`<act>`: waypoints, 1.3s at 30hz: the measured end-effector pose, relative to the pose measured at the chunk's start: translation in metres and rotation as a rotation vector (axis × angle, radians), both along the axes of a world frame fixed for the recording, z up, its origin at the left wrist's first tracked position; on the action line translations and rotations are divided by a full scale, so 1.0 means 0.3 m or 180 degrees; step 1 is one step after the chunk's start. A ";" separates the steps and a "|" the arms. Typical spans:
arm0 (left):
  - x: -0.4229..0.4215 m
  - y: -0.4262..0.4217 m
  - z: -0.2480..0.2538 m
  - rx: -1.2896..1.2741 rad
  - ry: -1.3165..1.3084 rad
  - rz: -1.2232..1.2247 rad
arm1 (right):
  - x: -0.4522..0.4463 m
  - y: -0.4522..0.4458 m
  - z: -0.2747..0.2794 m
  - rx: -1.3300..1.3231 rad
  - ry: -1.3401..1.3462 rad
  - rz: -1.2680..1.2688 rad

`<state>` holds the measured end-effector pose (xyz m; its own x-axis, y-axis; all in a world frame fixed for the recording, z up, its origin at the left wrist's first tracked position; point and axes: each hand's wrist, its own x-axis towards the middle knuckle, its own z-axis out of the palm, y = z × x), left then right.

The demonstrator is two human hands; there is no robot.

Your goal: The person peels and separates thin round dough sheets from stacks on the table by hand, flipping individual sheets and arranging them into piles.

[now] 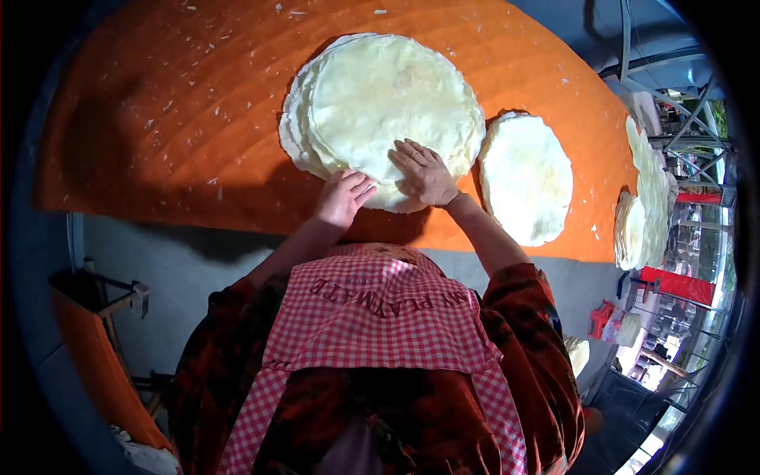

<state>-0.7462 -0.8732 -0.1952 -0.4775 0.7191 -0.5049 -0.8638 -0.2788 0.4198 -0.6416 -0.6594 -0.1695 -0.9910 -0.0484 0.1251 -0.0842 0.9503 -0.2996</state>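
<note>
A stack of large, thin, round flatbreads (388,95) lies on the orange cloth of the table, its edges uneven at the left. My left hand (346,196) is at the near edge of the stack, fingers curled together at the rim; what lies between them is too small to make out. Flat on top of the near right part rests my right hand (425,172), palm down with its fingers spread. Right of this stack, a second, smaller stack of flatbreads (526,178) lies beside it.
The orange-covered table (182,95) carries scattered pale crumbs. More flatbreads (649,198) lie at its right end. A red stool-like object (602,318) stands beyond on the right, near a metal frame (697,119). An orange-covered surface (103,372) is at the lower left.
</note>
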 end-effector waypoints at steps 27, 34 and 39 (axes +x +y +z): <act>0.018 0.144 -0.001 -0.1243 0.0841 0.0332 | -0.437 0.586 1.015 -0.0348 0.1116 -0.0696; -0.004 0.130 -0.022 -0.1269 0.0638 0.0155 | -0.075 0.125 0.054 0.0047 0.0563 0.0095; -0.002 0.127 -0.068 -0.1392 0.0748 0.0174 | -0.269 0.461 0.291 0.0099 0.0360 -0.1352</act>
